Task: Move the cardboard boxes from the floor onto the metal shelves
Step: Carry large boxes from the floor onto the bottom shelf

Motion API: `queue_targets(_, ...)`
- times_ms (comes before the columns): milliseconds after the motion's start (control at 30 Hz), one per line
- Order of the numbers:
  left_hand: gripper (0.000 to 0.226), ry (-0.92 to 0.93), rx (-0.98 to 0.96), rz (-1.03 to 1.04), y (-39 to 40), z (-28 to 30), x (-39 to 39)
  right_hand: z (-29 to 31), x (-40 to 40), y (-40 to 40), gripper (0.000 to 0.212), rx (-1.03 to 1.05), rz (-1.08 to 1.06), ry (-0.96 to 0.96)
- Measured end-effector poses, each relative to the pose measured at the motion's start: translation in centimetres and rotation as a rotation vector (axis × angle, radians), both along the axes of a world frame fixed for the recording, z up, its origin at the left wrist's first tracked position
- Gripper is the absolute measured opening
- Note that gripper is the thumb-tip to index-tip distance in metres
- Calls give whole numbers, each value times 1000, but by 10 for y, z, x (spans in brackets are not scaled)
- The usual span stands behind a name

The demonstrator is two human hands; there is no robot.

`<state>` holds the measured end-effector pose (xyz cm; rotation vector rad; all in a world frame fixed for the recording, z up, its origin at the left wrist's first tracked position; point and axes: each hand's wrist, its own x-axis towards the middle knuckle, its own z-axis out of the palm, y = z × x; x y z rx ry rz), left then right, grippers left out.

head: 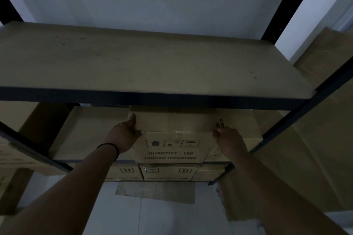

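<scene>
Both forearms are reaching up from the bottom edge, and I am gripping the box at its upper front corners, left hand and right hand each curling round a side edge. It is sitting half onto the middle shelf, stacked on boxes between my hands. I am judging it stiff but crushable, moderately heavy, its tape slick, so corners beat faces.

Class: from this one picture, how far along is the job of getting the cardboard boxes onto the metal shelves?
Done: brown cardboard boxes on the lowest shelf already sit in a row. In hand: the left hand and right hand grip the printed brown cardboard box at the middle shelf level, its front edge sticking out. Left: the bare wooden top shelf board holds nothing; no floor boxes show.
</scene>
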<state>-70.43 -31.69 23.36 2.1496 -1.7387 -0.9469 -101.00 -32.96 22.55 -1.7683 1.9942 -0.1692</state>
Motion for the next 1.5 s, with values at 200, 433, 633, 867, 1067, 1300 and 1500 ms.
queue_targets(200, 73, -19, -15, 7, -1, 1, -1, 0, 0, -3, 44, 27, -31, -7)
queue_targets(433, 70, 2, -129, 103, 17, -8, 6, -4, 6, 25, 63, 112, -85, -83)
queue_targets(633, 72, -58, -217, 15, 53, -10, 25, 7, 20, 71, 68, 129, -156, 35)
queue_targets(867, 64, -125, -223, -91, 92, 3, 45, 28, 52, 118, 75, 70, -176, 60)
queue_targets(1067, 57, -118, -301, -89, 119, 28, 51, 46, 78, 154, 89, -17, -134, 36)
queue_targets(1300, 54, -71, -360, 1, 187, 47, 63, 68, 100, 206, 89, -124, -30, 24)
queue_targets(1500, 44, -76, -384, 122, 290, 55, 87, 67, 132, 275, 104, -141, 77, 49)
